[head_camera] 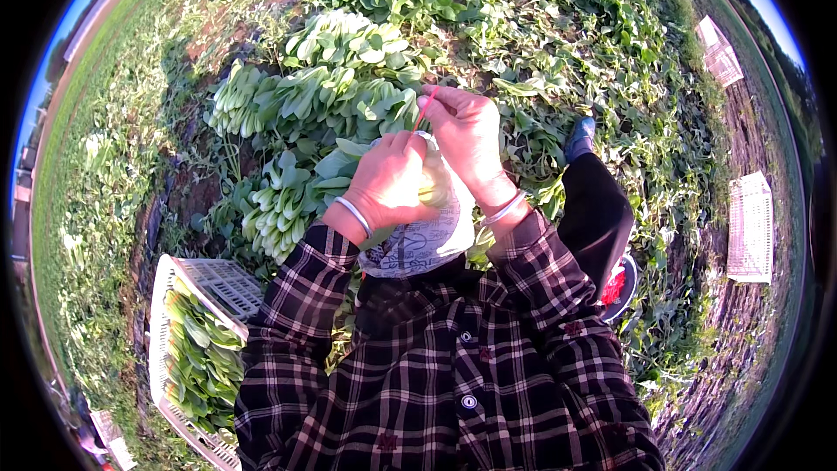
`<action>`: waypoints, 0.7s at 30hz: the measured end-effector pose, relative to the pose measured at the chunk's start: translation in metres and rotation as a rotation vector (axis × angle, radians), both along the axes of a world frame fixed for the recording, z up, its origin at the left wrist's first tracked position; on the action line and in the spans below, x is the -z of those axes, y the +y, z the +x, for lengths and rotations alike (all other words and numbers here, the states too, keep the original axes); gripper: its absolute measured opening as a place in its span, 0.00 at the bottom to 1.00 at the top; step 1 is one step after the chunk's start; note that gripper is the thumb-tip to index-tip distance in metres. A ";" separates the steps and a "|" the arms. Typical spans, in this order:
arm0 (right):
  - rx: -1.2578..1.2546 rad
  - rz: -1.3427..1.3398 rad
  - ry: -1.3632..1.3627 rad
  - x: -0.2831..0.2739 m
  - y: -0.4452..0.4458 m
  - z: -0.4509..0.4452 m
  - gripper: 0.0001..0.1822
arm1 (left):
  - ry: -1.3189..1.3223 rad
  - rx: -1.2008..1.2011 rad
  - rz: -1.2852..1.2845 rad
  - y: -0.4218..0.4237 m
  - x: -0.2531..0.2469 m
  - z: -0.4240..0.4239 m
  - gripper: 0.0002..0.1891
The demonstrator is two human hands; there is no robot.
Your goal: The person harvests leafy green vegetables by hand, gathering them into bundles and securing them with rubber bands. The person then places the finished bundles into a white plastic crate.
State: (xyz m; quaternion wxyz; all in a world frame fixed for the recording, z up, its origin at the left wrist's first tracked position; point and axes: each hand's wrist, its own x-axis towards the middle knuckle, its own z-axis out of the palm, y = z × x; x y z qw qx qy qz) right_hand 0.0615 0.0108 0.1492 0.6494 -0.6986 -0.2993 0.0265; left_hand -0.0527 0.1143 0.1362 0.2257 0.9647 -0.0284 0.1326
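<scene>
My left hand (389,176) is closed around a bunch of bok choy-like greens (434,176), its leaves pointing left and its pale stalks showing between my hands. A thin red band or tie (426,108) is stretched from the fingers of my left hand up to the pinched thumb and forefinger of my right hand (467,134). Below the bunch, a white cloth or sheet with printed writing (415,245) covers my lap. Close by on the left lies another bunch of greens (278,209), stalks toward me. How the band runs around the stalks is hidden.
Rows of cut greens (333,95) lie ahead among low plants. A white plastic crate (160,340) full of greens stands at my left. Beside my right leg (592,209) sits a round container (629,288) holding red ties (613,286). More crates (750,227) stand far right.
</scene>
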 end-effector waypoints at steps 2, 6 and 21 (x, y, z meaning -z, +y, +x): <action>0.257 -0.431 -0.745 0.009 -0.025 0.015 0.06 | -0.035 0.008 0.001 -0.004 0.003 0.001 0.37; 0.057 -0.782 -0.699 0.008 -0.105 0.023 0.07 | 0.009 0.021 0.040 -0.006 -0.002 0.001 0.40; -0.259 -0.557 -0.009 0.031 -0.112 -0.078 0.39 | -0.114 -0.058 0.118 -0.017 0.009 -0.007 0.41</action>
